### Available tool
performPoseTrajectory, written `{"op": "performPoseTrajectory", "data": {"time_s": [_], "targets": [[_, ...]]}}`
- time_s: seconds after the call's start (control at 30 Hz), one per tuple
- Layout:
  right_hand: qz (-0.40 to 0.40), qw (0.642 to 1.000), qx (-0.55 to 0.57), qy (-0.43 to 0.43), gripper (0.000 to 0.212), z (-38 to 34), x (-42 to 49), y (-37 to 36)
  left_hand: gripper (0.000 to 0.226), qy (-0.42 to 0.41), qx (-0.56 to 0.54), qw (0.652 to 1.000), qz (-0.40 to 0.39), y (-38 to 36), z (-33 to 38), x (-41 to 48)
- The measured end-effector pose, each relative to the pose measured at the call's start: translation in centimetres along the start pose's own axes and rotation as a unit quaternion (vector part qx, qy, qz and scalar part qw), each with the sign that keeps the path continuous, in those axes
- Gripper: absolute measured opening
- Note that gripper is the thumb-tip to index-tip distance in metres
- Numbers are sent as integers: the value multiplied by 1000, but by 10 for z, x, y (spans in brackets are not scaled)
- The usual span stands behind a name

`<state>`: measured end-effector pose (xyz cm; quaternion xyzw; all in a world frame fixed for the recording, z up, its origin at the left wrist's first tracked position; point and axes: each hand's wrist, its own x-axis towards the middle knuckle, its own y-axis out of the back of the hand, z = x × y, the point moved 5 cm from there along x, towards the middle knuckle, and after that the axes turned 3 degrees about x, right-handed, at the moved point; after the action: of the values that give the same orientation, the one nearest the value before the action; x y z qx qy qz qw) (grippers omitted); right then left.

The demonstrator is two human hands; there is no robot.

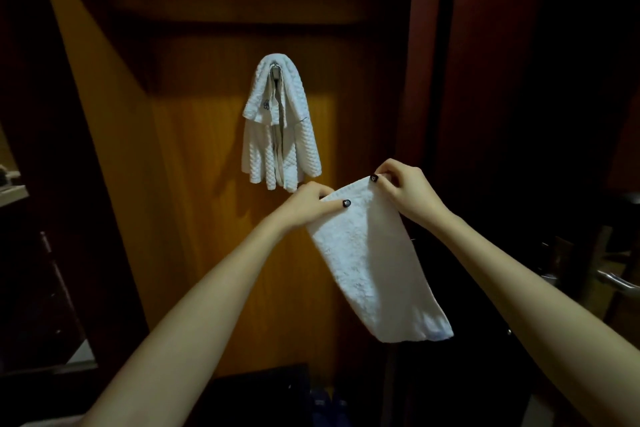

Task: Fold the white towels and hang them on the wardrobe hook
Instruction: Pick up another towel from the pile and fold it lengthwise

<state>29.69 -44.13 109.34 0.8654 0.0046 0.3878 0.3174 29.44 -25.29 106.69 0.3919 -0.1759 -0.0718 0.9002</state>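
Both hands, left (310, 203) and right (401, 184), pinch the top corners of a folded towel (372, 267) below the hook (276, 70). That hook already looks full, so adding this towel may dislodge the hung towel (280, 125).

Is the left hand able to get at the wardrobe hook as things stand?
Probably not yet: the left hand pinches the folded towel, and a hanging towel drapes over the hook.

Two hands (304, 206) (407, 185), one held towel (370, 267), perhaps two hung towels (259, 104) (304, 152)
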Motion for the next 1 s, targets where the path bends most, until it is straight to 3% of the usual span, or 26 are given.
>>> {"op": "performPoseTrajectory", "data": {"time_s": [0.13, 0.2, 0.3, 0.37, 0.43, 0.5, 0.63, 0.77, 1.0], "targets": [[-2, 999, -24, 30, 5, -2, -9, -3, 44, 38, 11, 999, 26, -1, 1, 4], [3, 999, -3, 38, 4, -4, -14, -7, 35, 76, -29, 995, 51, -2, -1, 6], [7, 999, 38, 10, 7, -2, -19, -11, 7, 120, -177, 975, 58, -3, -2, 2], [15, 998, 65, -16, 8, 1, -22, -12, 26, 121, -255, 957, 70, -5, -6, 2], [16, 996, 84, -29, 8, 0, -24, -14, 26, 114, -283, 944, 123, -4, -9, 0], [14, 995, 95, -31, 8, -4, -24, -16, 18, 120, -258, 942, 181, -2, -9, -4], [19, 994, 103, -22, 7, -17, -22, -19, 18, 120, -87, 950, 275, 5, -6, -7], [-8, 992, 124, -16, 8, -28, -22, -31, 19, 171, -247, 920, 252, -2, -5, -6], [-18, 996, 84, 11, 5, -28, -26, -40, 15, 148, -393, 886, 196, -9, -7, -6]]}}
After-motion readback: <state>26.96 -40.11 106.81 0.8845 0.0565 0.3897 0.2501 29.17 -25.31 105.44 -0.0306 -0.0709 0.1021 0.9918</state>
